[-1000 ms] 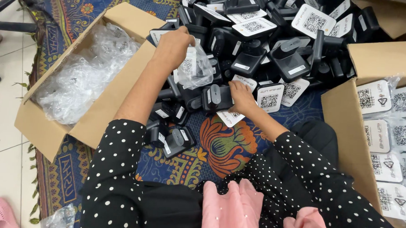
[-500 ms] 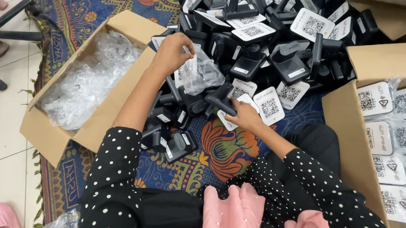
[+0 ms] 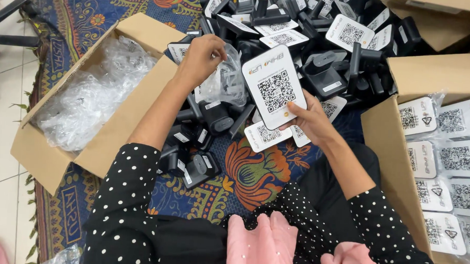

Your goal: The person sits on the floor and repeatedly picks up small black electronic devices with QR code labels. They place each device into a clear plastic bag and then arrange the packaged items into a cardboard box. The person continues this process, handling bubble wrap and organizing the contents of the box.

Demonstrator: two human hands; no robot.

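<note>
**White code card lifted over the pile, clear bag pinched beside it**

Head view: the right hand (image 3: 309, 119) is gripping a white code card (image 3: 274, 86) at its lower right edge, thumb on the printed face and fingers behind, holding it tilted above the heap of black stands (image 3: 320, 72). Just to the left, the left hand (image 3: 201, 58) is closing its fingers on a crumpled clear plastic bag (image 3: 227, 84), which is hanging against the card's left edge. The heap is spreading across the patterned rug (image 3: 254, 174) from the middle to the far side, with more white cards lying among the stands. At the left, an open cardboard box (image 3: 96, 156) is holding loose clear bags. At the right, a second cardboard box (image 3: 388, 142) is holding bagged white cards in rows. Dotted black sleeves are filling the near edge.
</note>
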